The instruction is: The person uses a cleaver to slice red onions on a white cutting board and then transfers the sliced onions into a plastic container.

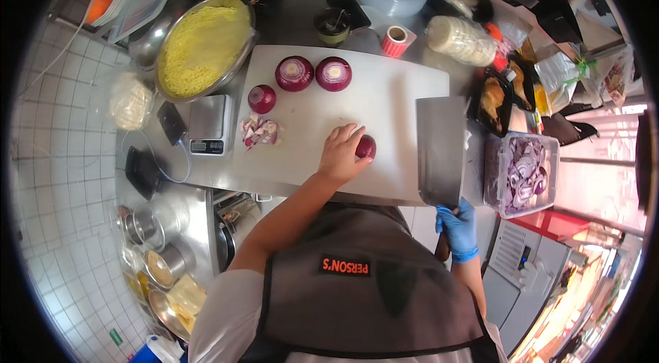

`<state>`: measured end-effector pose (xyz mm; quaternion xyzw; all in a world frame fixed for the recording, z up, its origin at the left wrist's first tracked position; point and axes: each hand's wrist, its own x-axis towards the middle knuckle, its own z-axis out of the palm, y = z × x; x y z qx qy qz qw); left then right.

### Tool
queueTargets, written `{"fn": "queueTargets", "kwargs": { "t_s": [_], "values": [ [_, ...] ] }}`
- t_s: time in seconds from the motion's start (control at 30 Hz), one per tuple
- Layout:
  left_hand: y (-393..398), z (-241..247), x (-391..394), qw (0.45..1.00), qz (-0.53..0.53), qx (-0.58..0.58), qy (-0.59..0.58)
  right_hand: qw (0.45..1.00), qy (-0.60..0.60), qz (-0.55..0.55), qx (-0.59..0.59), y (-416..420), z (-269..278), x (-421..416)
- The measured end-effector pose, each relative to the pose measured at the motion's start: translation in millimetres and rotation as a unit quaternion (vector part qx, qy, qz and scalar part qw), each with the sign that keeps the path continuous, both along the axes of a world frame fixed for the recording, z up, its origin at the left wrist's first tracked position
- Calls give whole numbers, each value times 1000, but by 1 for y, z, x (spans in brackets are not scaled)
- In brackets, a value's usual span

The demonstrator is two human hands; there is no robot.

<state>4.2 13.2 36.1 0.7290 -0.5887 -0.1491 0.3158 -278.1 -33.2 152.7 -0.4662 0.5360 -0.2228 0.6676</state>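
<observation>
On a white cutting board (pixel 293 162), my bare left hand (pixel 341 154) has its thumb and fingers around a small red onion (pixel 366 147). My right hand (pixel 458 229), in a blue glove, grips the handle of a wide-bladed cleaver (pixel 441 149). The blade lies flat over the board's right edge, apart from the onion. Two larger peeled red onions (pixel 294 73) with trimmed ends sit near the far edge, and a smaller red onion (pixel 262 99) is left of them. Onion trimmings (pixel 261 131) lie in a pile at the board's left.
A clear plastic container (pixel 495 177) of sliced red onion stands at the right. Left are a digital scale (pixel 209 118) and a large bowl (pixel 247 49) of yellow noodles. A label roll (pixel 395 42) and black trays (pixel 491 100) with chicken legs stand beyond and right of the board.
</observation>
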Motion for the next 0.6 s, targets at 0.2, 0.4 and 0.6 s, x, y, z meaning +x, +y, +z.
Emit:
{"fn": "queueTargets", "kwargs": {
  "t_s": [0.2, 0.4, 0.6],
  "values": [
    [-1, 1, 7, 991, -132, 24, 25, 971, 164, 148, -88, -2, -37, 20],
    [-14, 12, 1, 991, -120, 66, -9, 895, 244, 317, -198, -38, -50, 52],
    [-20, 3, 4, 988, -120, 93, 1, 852, 232, 384, -269, -59, -47, 62]
  ]
}}
